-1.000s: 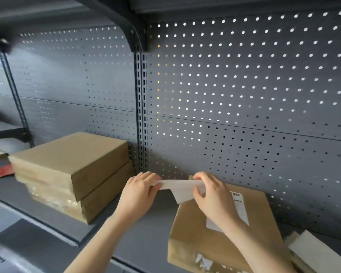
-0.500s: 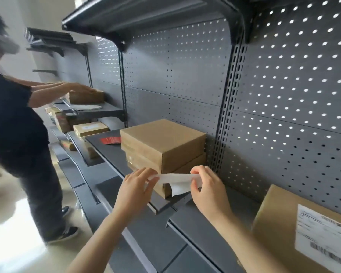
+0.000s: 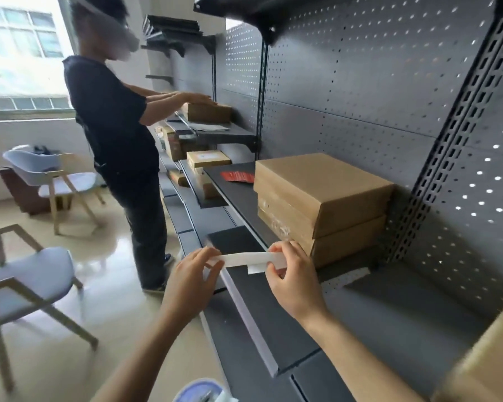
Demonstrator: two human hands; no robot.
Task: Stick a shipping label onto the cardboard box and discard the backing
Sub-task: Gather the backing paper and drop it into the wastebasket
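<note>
A folded white backing strip (image 3: 246, 259) is stretched between my two hands in front of the shelf edge. My left hand (image 3: 190, 281) pinches its left end, and my right hand (image 3: 292, 281) pinches its right end, where a small flap hangs down. The cardboard box (image 3: 488, 364) I was working over shows only as a brown corner at the lower right edge; its label is out of view.
Two stacked cardboard boxes (image 3: 323, 198) sit on the dark shelf (image 3: 389, 309) against the pegboard. A person in black (image 3: 119, 134) stands to the left at the same shelving, handling a box. Chairs (image 3: 26, 285) stand on the floor at left. A round white-and-blue object (image 3: 201, 391) shows at the bottom.
My view has swung left, away from the labelled box, which is now almost out of frame. Both hands keep hold of the backing strip, now folded narrower.
</note>
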